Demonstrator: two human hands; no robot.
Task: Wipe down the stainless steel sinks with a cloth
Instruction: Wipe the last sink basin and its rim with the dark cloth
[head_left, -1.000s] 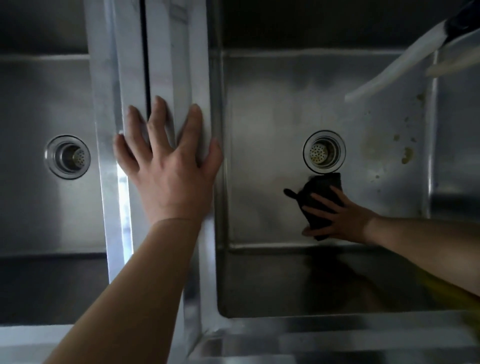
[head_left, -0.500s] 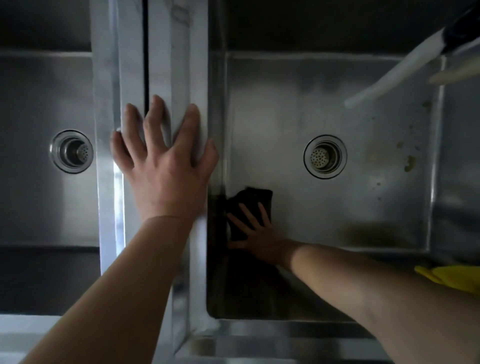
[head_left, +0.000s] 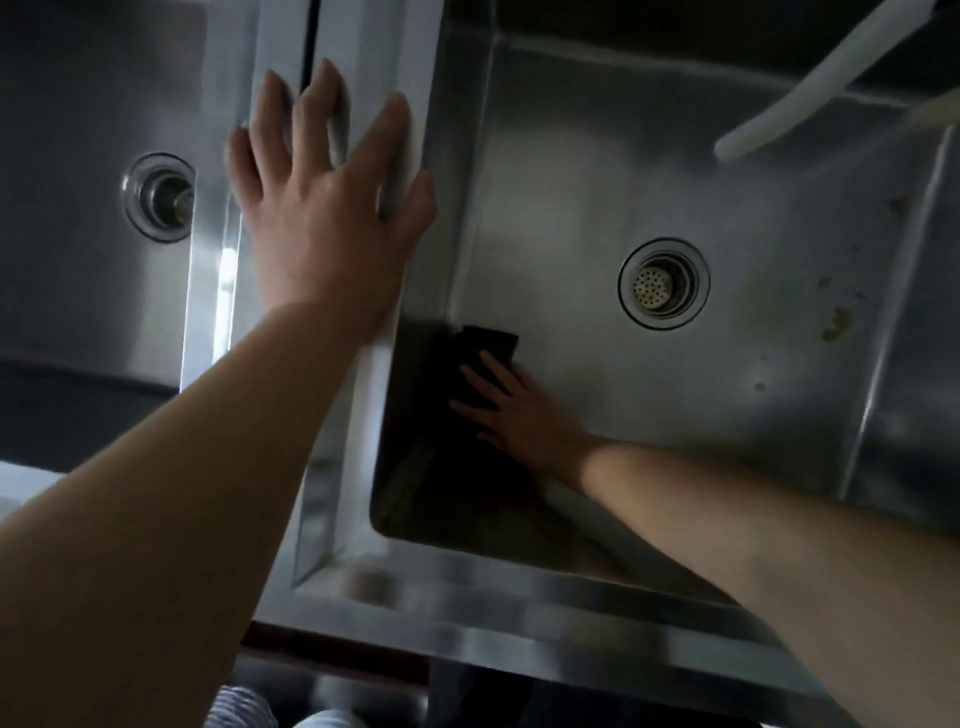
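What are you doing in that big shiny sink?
A person is wiping the right sink with a dark cloth. The right hand presses the cloth flat on the sink floor, near the left wall. The left hand rests flat on the steel divider between the two sinks. Brownish spots show on the floor right of the drain strainer.

the right sink (head_left: 597, 171) floor lies open around the drain (head_left: 663, 283); a white hose (head_left: 810, 88) hangs over its far right corner, and brown spots (head_left: 836, 325) sit near the right wall.
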